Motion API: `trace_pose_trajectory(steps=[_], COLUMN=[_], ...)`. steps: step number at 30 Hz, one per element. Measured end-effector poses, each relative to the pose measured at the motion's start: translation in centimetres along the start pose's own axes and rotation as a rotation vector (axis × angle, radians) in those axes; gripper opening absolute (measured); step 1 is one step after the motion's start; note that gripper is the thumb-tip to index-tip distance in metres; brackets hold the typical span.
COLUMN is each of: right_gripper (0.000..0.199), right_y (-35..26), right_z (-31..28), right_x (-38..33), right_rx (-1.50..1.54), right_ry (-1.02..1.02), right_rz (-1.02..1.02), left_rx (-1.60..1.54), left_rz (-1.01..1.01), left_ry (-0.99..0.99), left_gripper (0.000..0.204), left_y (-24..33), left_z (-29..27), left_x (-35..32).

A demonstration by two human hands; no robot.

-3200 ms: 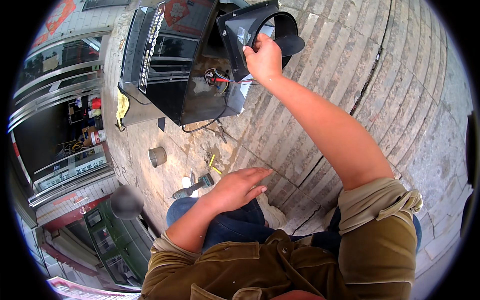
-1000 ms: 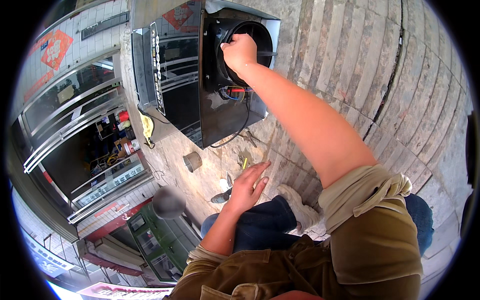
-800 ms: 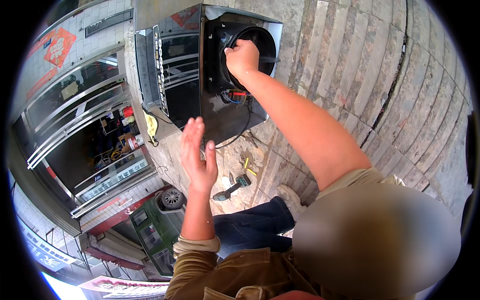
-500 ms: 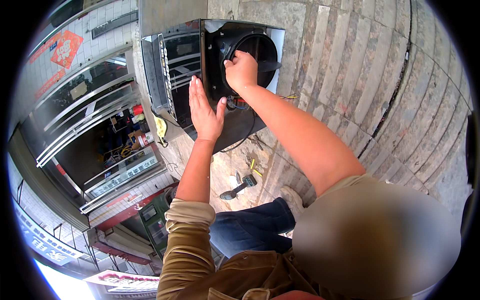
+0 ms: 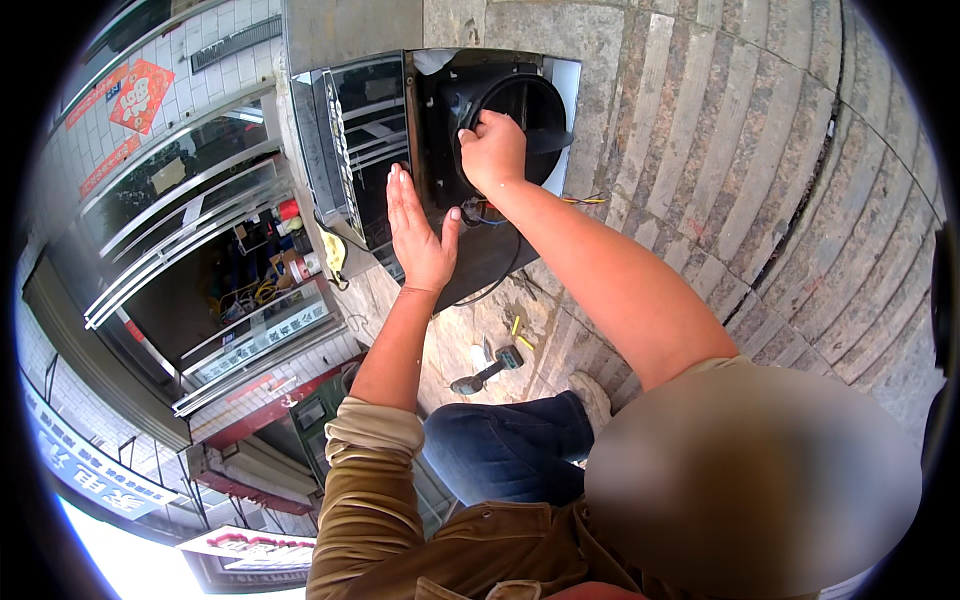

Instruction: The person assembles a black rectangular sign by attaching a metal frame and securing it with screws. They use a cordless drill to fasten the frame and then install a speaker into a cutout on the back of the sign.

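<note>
A box-shaped appliance, probably a range hood, lies on the ground ahead of me, with a glossy dark panel (image 5: 370, 150) on its left. A round black collar (image 5: 566, 110) rises from its open side, and a dark flap (image 5: 548, 142) shows across the opening. My right hand (image 5: 494, 155) is closed at the collar's left rim, its fingertips partly hidden inside the ring. My left hand (image 5: 420, 235) rests flat along the panel's edge, fingers straight together and thumb apart. Thin coloured wires (image 5: 584, 200) stick out below the collar.
A cordless power tool (image 5: 488, 370) lies on the stone floor near my knee, with small yellow pieces (image 5: 520, 333) beside it. A yellow object (image 5: 333, 252) is left of the appliance. Ribbed paving (image 5: 720, 150) stretches to the right; a shopfront (image 5: 180, 260) stands at left.
The whole view has shifted slightly, so the appliance and surroundings appear a little lower and farther right. Both hands keep nearly the same places on the appliance.
</note>
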State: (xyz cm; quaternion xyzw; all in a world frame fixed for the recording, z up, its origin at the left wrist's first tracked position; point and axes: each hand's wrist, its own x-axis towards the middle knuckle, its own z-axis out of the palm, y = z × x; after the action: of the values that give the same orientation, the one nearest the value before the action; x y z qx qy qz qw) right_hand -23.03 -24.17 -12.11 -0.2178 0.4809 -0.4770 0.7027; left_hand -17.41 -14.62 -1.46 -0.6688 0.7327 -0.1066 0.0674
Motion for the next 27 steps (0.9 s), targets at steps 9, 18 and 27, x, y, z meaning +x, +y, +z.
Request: trace_pose_trajectory(steps=[9,18,27], right_gripper=[0.020,0.018,0.018], right_y=[-0.6,-0.7,0.1], right_z=[0.1,-0.2,0.4], right_x=[0.6,0.7,1.0], right_rx=[-0.019,-0.022,-0.001], right_ry=[0.046,-0.037,-0.009], right_rz=[-0.039,0.037,-0.010], left_rx=[0.000,0.001,-0.012], left_rz=[0.024,0.023,0.031], left_ry=[0.010,0.012,0.002], left_gripper=[0.082,0.082,0.081], left_y=[0.2,0.2,-0.2], left_z=[0.3,0.4,0.3], left_x=[0.2,0.1,0.0])
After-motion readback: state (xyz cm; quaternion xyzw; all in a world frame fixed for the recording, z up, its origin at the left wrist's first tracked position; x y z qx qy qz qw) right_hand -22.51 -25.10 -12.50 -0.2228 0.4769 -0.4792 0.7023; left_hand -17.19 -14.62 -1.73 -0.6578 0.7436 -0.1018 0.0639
